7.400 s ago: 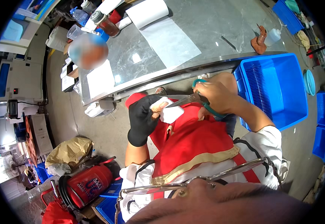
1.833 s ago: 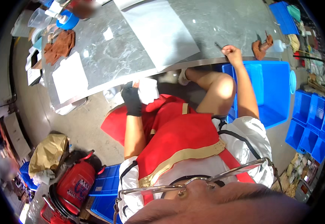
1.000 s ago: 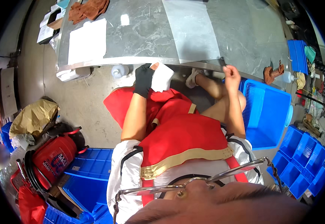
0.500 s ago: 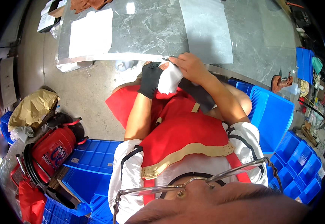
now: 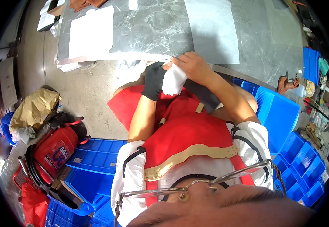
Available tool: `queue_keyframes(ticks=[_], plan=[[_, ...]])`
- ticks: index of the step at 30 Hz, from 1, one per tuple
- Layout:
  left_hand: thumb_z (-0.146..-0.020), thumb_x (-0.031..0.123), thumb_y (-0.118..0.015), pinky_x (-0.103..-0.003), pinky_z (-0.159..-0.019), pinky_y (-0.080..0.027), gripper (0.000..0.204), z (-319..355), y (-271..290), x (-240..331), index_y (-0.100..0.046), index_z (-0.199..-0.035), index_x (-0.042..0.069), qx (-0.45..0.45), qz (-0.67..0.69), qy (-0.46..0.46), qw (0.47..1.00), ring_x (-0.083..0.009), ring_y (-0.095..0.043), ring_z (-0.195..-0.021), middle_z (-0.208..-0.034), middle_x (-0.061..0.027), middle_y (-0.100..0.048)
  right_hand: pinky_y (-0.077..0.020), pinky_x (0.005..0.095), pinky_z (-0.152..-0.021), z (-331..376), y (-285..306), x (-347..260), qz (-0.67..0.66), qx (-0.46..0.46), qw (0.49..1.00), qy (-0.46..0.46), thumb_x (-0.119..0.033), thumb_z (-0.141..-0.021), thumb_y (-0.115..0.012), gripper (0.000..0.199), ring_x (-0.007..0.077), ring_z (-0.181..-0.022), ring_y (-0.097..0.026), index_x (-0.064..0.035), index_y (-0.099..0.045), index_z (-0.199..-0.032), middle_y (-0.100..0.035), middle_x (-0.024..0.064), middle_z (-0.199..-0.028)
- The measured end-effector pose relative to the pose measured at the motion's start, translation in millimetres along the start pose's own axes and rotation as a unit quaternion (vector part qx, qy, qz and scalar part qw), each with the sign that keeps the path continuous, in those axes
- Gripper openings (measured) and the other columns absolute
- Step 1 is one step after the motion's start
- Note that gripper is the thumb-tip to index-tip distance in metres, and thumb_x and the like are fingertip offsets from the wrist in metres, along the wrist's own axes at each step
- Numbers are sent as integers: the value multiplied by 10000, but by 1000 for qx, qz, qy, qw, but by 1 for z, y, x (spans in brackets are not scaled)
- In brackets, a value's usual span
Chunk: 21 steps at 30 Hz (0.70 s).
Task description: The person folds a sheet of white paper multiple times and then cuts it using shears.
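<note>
In a black glove with bare fingertips, my left hand (image 5: 154, 80) is closed on a crumpled white cloth (image 5: 174, 81), which hangs down over my lap just below the table edge. My bare right hand (image 5: 193, 67) is right beside it, with its fingers bent together at the top of the cloth. What those fingertips pinch is too small and partly hidden to make out. Both hands are close to the near edge of the grey marbled table (image 5: 153, 28). Beneath them lies a red apron (image 5: 198, 126) with a tan band.
White sheets (image 5: 90, 32) and a pale sheet (image 5: 212, 32) lie on the table. A brown scrap (image 5: 286, 85) rests at its right corner. Blue bins (image 5: 278, 113) stand at my right; blue crates (image 5: 96, 157) and a red fire extinguisher (image 5: 56, 151) at my left.
Both hands keep nearly the same hold and place. The whole view has shifted slightly, and the fingertips of my right hand have moved a little against the cloth's top.
</note>
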State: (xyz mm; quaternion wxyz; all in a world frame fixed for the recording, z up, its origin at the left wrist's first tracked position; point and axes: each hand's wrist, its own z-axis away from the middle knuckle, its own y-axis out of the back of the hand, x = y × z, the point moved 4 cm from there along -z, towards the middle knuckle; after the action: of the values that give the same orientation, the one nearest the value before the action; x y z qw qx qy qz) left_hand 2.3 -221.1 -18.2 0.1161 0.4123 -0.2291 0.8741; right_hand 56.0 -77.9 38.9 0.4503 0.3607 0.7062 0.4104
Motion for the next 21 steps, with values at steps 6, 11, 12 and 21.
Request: queue_keyframes(ticks=[6, 11, 12, 21], plan=[[-815, 201, -710, -231, -547, -432, 190, -1, 1, -5, -666, -797, 16, -3, 27, 14, 1000, -70, -546, -591, -693, -10, -628, -432, 316, -679, -1, 5, 2, 15, -18, 999, 39, -59, -740, -563, 376, 195, -763, -510, -60, -612, -1112, -502, 20, -779], [-821, 200, -693, -233, -550, -438, 194, -3, 3, -7, -666, -813, 8, -22, 6, 3, 1000, -81, -556, -591, -706, -24, -636, -438, 291, -692, 0, 8, 3, 36, -40, 998, 45, -80, -758, -556, 332, 172, -778, -520, -51, -615, -1084, -530, 5, -800], [-820, 196, -692, -233, -551, -440, 192, -4, 4, -8, -667, -815, 6, -21, 0, 5, 1000, -83, -558, -592, -708, -25, -637, -442, 281, -701, 0, 9, 3, 47, -50, 997, 45, -98, -772, -554, 310, 161, -790, -527, -49, -616, -1071, -544, -2, -812], [-828, 160, -681, -235, -512, -415, 184, -4, 1, -6, -650, -740, 2, 0, 26, 16, 1000, -70, -517, -556, -645, -6, -599, -434, 300, -668, 0, 11, 1, 39, -23, 997, 60, -43, -716, -573, 381, 180, -736, -509, -36, -609, -1096, -499, 8, -748]])
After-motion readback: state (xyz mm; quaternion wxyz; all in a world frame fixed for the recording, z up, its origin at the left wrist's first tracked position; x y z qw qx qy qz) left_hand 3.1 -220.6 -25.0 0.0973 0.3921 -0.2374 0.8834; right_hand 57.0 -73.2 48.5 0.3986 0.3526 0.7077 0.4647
